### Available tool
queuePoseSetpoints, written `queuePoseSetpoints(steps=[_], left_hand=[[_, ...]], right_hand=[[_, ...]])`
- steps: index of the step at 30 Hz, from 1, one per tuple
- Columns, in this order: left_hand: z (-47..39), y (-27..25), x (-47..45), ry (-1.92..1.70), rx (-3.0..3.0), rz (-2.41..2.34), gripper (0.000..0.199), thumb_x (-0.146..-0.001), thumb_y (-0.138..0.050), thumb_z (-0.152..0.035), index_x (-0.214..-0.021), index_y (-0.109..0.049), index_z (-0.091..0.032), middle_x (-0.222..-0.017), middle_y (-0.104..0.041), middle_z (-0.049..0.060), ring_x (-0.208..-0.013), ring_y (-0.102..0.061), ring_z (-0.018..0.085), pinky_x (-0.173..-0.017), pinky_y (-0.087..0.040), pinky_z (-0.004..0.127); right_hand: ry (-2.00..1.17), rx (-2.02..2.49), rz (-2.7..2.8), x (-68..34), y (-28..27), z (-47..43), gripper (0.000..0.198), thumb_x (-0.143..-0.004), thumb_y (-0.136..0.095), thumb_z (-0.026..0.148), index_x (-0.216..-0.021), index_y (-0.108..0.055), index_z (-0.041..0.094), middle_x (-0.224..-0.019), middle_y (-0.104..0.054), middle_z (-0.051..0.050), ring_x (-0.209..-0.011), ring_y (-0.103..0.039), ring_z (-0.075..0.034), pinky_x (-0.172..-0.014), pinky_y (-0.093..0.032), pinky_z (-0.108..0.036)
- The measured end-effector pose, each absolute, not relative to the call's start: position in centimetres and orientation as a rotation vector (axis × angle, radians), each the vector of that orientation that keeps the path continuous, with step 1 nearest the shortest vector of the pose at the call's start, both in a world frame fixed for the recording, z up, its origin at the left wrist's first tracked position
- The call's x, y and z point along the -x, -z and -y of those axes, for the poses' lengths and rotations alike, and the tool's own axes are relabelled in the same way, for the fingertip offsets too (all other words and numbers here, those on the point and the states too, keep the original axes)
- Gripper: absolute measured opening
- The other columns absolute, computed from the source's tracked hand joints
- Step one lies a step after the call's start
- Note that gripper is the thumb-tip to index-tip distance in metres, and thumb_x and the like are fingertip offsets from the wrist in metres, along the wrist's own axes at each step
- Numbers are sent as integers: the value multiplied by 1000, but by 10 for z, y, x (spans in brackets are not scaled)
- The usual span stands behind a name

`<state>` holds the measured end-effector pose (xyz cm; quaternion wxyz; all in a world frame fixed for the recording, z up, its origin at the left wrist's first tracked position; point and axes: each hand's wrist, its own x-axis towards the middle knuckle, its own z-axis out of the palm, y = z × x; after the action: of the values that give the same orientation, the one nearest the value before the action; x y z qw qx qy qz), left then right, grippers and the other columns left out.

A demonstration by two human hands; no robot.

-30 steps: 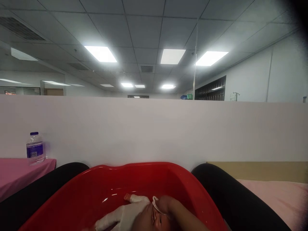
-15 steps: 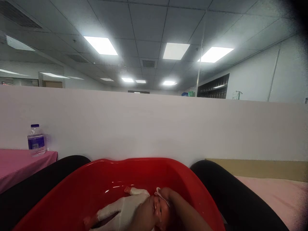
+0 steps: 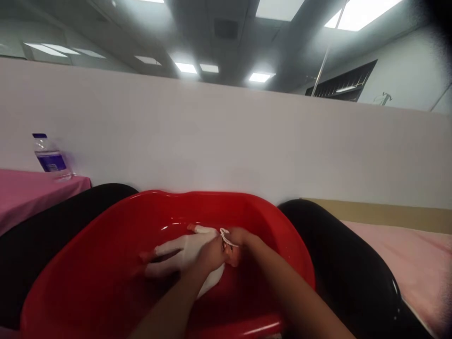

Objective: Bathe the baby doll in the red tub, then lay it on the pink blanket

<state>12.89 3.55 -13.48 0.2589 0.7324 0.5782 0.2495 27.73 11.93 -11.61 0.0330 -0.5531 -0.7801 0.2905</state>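
Note:
A baby doll [image 3: 192, 249] with a white cloth body and reddish limbs and face lies on its back in a red tub [image 3: 298, 247]. Its feet point left and its head is toward the right. My left hand [image 3: 213, 253] is closed at the doll's neck and chin, with the fingertips partly hidden. At the top of the head, my right hand [image 3: 237, 236] pinches a thin white cloth [image 3: 228, 238] that crosses the doll's forehead. Between the hands, part of the doll's face shows.
Black rounded surfaces [image 3: 339, 254] flank the tub on both sides. A water bottle [image 3: 51, 160] stands on a pink-covered table [image 3: 38, 193] at left. Behind the tub runs a white partition [image 3: 197, 141]. A pink-covered surface [image 3: 406, 254] lies at right.
My view has tipped downward, so more of the tub and both forearms show. The white cloth in my right hand has shifted slightly over the doll's forehead. Both hands stay at the head.

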Motion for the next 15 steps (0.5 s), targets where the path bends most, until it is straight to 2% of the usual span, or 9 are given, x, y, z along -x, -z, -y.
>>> queuePoseSetpoints(steps=[4, 7, 11, 15], left_hand=[[-36, 134, -128, -657, -2027, -1572, 40, -68, -60, -24, -107, -54, -21, -95, -65, 5, -81, -59, 23, -69, -35, 32], [-37, 134, -128, -577, -2056, -1605, 32, -72, -59, -24, -103, -54, -19, -91, -65, 5, -77, -57, 21, -67, -33, 30], [-38, 134, -129, -554, -2116, -1645, 31, -74, -58, -26, -103, -53, -17, -96, -65, 8, -80, -59, 22, -69, -35, 30], [-42, 133, -130, -444, -2077, -1686, 39, -78, -56, -29, -116, -50, -24, -109, -66, 6, -92, -61, 24, -77, -41, 30]], right_hand=[[-1249, 1846, 2087, -288, 116, -122, 64, -87, -41, 67, -96, -69, 11, -77, -68, -13, -67, -60, -20, -68, -47, -33], [-1451, 1977, 1795, -298, 104, -118, 65, -85, -44, 68, -90, -68, 8, -67, -64, -14, -66, -60, -24, -66, -47, -39], [-1378, 1966, 1925, -299, 91, -113, 62, -86, -45, 66, -93, -68, 8, -66, -64, -13, -64, -60, -22, -65, -46, -35], [-1106, 1757, 2414, -287, 88, -113, 46, -85, -54, 57, -94, -69, 15, -86, -69, -10, -70, -61, -18, -66, -46, -28]])
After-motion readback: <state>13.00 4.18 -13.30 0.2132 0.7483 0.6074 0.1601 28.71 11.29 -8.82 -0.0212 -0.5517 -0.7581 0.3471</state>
